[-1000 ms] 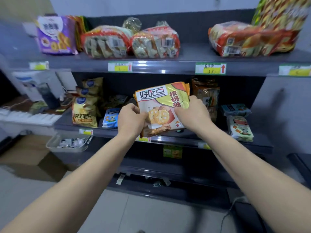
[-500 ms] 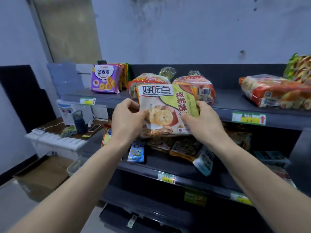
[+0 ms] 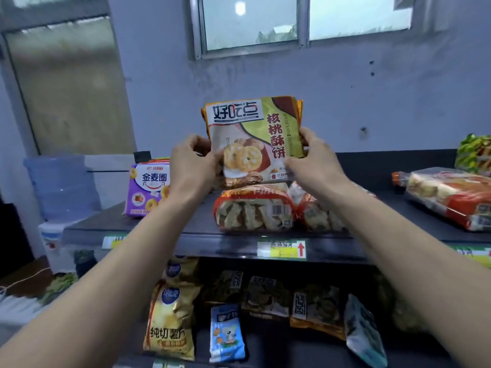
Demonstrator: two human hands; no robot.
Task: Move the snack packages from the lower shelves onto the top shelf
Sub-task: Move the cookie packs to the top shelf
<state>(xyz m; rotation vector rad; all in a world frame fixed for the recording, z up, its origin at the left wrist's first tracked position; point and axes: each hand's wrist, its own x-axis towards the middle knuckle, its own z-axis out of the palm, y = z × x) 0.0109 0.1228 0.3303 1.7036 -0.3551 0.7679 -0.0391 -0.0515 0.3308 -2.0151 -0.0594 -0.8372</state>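
Observation:
A yellow and white walnut cookie package (image 3: 252, 139) stands upright above the top shelf (image 3: 186, 224), just over two red bread bags (image 3: 255, 211). My left hand (image 3: 192, 166) grips its lower left edge and my right hand (image 3: 310, 160) grips its right edge. A purple biscuit box (image 3: 147, 191) stands on the top shelf to the left. On the lower shelf lie a yellow potato chip bag (image 3: 171, 320), a small blue packet (image 3: 227, 333) and several dark and orange packages (image 3: 268, 296).
More bread bags (image 3: 451, 197) and a green-yellow bag (image 3: 474, 152) sit at the right of the top shelf. A water dispenser bottle (image 3: 62, 184) stands left of the shelving. A wall with a window (image 3: 300, 19) rises behind.
Both hands have lifted the cookie package from lower-shelf height up above the top shelf. The view has tilted upward, bringing the window into sight.

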